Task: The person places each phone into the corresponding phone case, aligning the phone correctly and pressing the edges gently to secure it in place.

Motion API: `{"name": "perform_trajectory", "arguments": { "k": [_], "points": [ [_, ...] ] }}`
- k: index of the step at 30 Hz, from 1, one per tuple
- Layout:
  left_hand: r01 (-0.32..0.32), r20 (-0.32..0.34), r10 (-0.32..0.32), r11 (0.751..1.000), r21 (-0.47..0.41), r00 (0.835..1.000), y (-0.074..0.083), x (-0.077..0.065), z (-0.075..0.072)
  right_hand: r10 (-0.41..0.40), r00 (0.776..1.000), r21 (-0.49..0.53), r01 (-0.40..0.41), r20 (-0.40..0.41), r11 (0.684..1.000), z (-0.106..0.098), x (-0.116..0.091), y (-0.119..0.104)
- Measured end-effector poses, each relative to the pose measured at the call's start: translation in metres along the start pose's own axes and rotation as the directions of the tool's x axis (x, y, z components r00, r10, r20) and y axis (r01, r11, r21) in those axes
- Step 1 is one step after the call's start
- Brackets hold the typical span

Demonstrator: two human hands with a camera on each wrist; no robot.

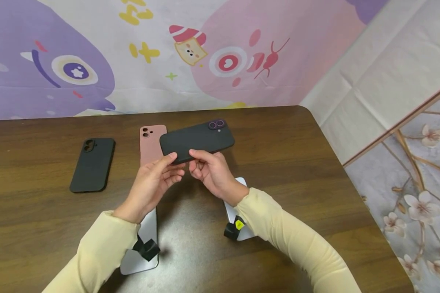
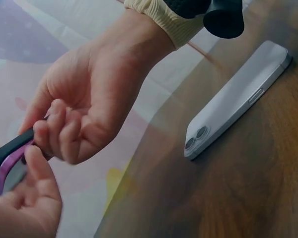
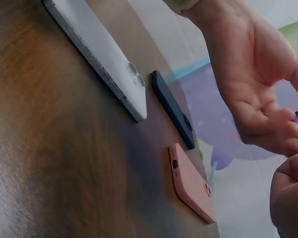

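Observation:
A purple phone sits in a black phone case, raised over the table in the head view. Its two purple-ringed lenses show through the case's camera opening at the right end. My left hand pinches the lower left edge, thumb on the back of the case. Close beside it, my right hand pinches the lower edge the same way. In the left wrist view, a strip of purple phone edge shows along the case rim between the hands. The fingertips under the case are partly hidden in the head view.
A pink phone case lies behind the left hand, partly covered. Left of it lies another dark phone case. One silver-white phone rests below the left wrist, another white phone under the right. A patterned cloth hangs behind the table.

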State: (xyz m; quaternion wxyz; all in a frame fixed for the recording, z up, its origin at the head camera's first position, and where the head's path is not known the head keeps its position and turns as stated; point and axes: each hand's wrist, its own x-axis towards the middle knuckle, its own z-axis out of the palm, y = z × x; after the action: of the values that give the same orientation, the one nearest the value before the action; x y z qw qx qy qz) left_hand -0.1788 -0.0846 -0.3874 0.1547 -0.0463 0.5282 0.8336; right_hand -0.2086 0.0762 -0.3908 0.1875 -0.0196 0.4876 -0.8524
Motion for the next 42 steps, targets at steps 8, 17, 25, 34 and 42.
{"name": "perform_trajectory", "arguments": {
  "k": [8,17,25,34,42],
  "points": [
    [0.004,-0.007,-0.004,0.997,0.072,1.000,0.000,-0.001,-0.005,0.056,0.998,-0.014,-0.056,-0.007,0.998,-0.006,0.001,-0.003],
    [0.010,-0.051,-0.003,0.993,0.121,0.999,-0.004,-0.003,-0.004,0.070,0.998,-0.092,-0.069,0.003,0.993,-0.006,0.001,0.004],
    [0.006,-0.057,0.000,0.994,0.109,0.998,-0.004,-0.005,0.000,0.080,0.997,-0.096,-0.078,0.015,0.992,-0.006,0.000,0.003],
    [0.053,0.009,-0.054,0.991,0.125,0.998,-0.004,-0.002,0.002,0.090,0.996,-0.076,-0.088,0.014,0.993,-0.009,0.001,-0.004],
    [0.071,0.100,-0.079,0.994,0.082,0.992,0.009,-0.004,-0.010,0.133,0.986,-0.096,-0.124,0.099,0.988,-0.018,0.002,-0.015]
  ]
}}
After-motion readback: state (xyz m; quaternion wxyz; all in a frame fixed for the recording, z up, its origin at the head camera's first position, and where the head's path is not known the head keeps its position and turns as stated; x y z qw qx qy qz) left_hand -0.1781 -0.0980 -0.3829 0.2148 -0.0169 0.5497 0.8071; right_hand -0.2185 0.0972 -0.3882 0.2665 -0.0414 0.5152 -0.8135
